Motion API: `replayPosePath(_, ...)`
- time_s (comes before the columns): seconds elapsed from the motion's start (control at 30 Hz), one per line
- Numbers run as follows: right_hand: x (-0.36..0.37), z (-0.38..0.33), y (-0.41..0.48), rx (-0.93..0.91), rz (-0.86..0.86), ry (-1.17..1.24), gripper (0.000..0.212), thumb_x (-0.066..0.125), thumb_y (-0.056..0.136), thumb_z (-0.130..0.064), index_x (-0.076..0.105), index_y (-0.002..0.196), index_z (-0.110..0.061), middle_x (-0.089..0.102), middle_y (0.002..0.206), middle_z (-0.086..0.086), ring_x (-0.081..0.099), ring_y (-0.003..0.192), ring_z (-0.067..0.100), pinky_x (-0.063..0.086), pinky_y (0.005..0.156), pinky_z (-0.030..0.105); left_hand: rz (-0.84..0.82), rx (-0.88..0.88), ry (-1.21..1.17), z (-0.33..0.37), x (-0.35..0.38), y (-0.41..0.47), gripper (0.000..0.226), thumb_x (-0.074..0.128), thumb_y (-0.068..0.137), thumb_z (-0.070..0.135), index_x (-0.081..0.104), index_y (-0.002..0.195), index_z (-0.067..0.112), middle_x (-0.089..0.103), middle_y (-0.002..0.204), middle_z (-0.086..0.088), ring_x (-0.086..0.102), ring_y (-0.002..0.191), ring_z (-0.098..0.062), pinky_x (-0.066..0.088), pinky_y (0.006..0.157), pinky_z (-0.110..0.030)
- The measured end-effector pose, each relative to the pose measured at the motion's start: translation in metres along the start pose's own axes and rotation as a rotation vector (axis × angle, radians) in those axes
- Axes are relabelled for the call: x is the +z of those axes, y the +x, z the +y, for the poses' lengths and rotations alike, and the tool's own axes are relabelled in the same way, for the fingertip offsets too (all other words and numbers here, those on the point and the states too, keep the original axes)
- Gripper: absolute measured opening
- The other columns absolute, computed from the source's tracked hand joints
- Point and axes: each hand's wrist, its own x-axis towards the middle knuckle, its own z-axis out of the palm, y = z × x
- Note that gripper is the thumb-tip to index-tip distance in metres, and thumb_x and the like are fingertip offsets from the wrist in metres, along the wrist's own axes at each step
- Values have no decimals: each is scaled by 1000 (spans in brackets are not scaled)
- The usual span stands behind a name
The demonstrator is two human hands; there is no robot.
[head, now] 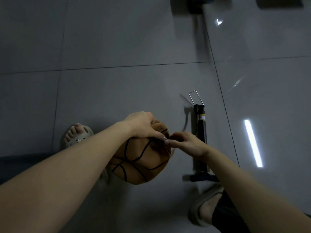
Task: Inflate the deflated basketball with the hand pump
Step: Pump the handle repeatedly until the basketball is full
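An orange basketball (141,158) with black lines, dented near its top, is held above the floor between my feet. My left hand (143,126) grips the ball's top, fingers curled over its far side. My right hand (183,142) pinches something small at the ball's upper right; what it pinches is hidden by the fingers. A thin hose (185,123) curves from there toward the black hand pump (201,132), which lies on the floor to the right, wire foot loop at the far end, T-handle (200,177) near my right foot.
Grey glossy floor tiles (117,47) stretch all around. My left foot in a beige sandal (76,136) is left of the ball, my right foot (205,206) at lower right. Dark objects (196,4) stand at the top edge.
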Motion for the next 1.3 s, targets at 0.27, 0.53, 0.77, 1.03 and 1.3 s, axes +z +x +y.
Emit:
replayPosePath(0.27,6,-8,4,-6,-45,48,42,66,83,-54,67,106,-19,71,99,6,66,93,21,52,89,44,19,-20,-70,-15,4,-4,73,71,55,84,61,79,16,65,72,2,62,69,-18,46,59,-34)
replayPosePath(0.53,8,-10,9,-47,-35,-41,28,66,89,-34,63,105,-11,68,94,7,64,84,20,51,76,36,31,3,-110,-20,9,-9,70,74,57,80,60,77,15,63,68,1,59,64,-19,40,56,-33)
replayPosePath(0.77,7,-4,15,-84,-33,-145,26,67,88,-34,64,105,-14,68,95,4,65,85,20,52,78,37,43,-3,-131,-26,13,-8,77,72,51,84,59,76,13,59,66,2,62,68,-23,39,55,-34)
replayPosePath(1.03,9,2,25,-134,34,-194,10,70,87,-29,64,93,-24,64,81,-9,60,72,4,42,65,19,14,-2,-167,-33,10,-10,72,76,52,80,59,74,14,57,64,4,56,61,-15,39,55,-32)
replayPosePath(1.3,12,6,22,-129,59,-181,20,67,88,-30,69,103,-17,70,93,-5,66,85,10,54,79,31,-19,-1,-123,-31,5,-10,52,80,59,71,60,78,26,64,74,9,60,70,-11,50,61,-32)
